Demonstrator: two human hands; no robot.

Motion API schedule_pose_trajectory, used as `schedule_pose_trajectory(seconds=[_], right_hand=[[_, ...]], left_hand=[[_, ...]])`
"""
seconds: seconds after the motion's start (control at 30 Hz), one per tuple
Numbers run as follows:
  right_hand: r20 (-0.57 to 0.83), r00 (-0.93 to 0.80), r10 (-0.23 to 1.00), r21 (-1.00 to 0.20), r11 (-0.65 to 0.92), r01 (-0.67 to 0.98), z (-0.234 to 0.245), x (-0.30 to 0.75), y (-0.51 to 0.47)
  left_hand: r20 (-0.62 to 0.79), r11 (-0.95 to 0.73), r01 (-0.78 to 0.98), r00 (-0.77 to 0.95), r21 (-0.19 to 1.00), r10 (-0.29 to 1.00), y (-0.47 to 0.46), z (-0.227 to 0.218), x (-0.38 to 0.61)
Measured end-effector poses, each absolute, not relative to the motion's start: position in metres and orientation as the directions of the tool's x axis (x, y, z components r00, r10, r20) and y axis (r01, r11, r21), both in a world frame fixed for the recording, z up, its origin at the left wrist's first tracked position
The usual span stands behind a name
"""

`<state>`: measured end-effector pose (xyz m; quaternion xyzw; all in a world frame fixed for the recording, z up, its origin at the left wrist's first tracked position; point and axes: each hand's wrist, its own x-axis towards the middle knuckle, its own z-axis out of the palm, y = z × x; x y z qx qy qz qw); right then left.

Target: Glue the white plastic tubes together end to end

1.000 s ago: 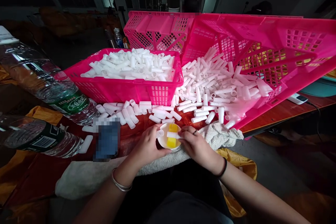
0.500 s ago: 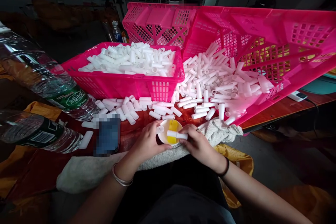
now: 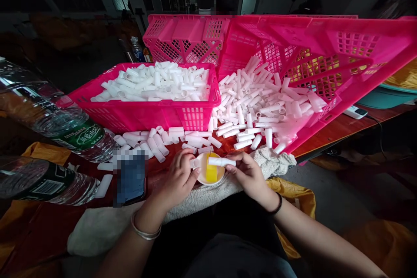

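Between the thumb and fingers of my right hand [image 3: 249, 174] is a white plastic tube [image 3: 222, 162], narrower in its middle, held sideways above a small white bowl [image 3: 201, 174]. A yellow block [image 3: 211, 173] stands in the bowl. My left hand [image 3: 180, 176], left of the bowl, pinches a short translucent tube piece [image 3: 195, 163] with its open end toward me. The two held pieces are apart. Under the bowl lies a pale towel [image 3: 208, 200] along the table edge.
A pink basket [image 3: 156, 115] full of white tubes [image 3: 156, 80] stands ahead. Right of it, a large tilted pink crate [image 3: 241, 45] has many loose tubes [image 3: 247, 95] spilling onto the red table. Two big water bottles [image 3: 78, 132] and a phone [image 3: 131, 178] are on the left.
My right hand has drawn its tube slightly up and right, away from the left hand. The left hand has turned its piece a little. The whole view has shifted slightly.
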<state>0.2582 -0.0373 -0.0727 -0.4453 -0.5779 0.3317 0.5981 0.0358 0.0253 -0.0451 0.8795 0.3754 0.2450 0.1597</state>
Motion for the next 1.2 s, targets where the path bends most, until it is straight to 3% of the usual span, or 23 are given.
schedule_pose_trajectory(seconds=[0.1, 0.23, 0.33, 0.73, 0.93, 1.0, 1.13, 1.2], right_hand=[[0.275, 0.117, 0.954, -0.956, 0.285, -0.072, -0.058, 0.254, -0.039], [0.203, 0.079, 0.976, -0.972, 0.21, -0.106, -0.038, 0.258, -0.047], [0.201, 0.061, 0.978, -0.975, 0.206, -0.084, -0.029, 0.264, -0.052], [0.33, -0.073, 0.941, -0.925, 0.338, 0.174, -0.006, 0.263, -0.068], [0.345, -0.158, 0.925, -0.915, 0.37, 0.164, -0.004, 0.265, -0.07], [0.345, -0.16, 0.925, -0.911, 0.371, 0.182, -0.005, 0.264, -0.068], [0.286, -0.124, 0.95, -0.913, 0.31, 0.264, -0.008, 0.256, -0.06], [0.303, -0.07, 0.95, -0.893, 0.309, 0.327, -0.011, 0.25, -0.057]], left_hand=[[0.279, -0.741, 0.568, 0.692, 0.359, 0.665, 0.022, -0.025, 0.034], [0.332, -0.824, 0.55, 0.758, 0.138, 0.561, 0.012, -0.008, 0.034], [0.347, -0.826, 0.561, 0.764, 0.059, 0.544, 0.007, -0.004, 0.034], [0.33, -0.822, 0.563, 0.763, 0.082, 0.555, -0.023, 0.01, 0.053], [0.327, -0.803, 0.537, 0.734, 0.258, 0.596, -0.032, 0.007, 0.056], [0.308, -0.789, 0.529, 0.729, 0.313, 0.611, -0.034, 0.005, 0.056], [0.315, -0.771, 0.585, 0.704, 0.25, 0.636, -0.041, 0.001, 0.06], [0.302, -0.756, 0.593, 0.693, 0.276, 0.654, -0.045, 0.002, 0.064]])
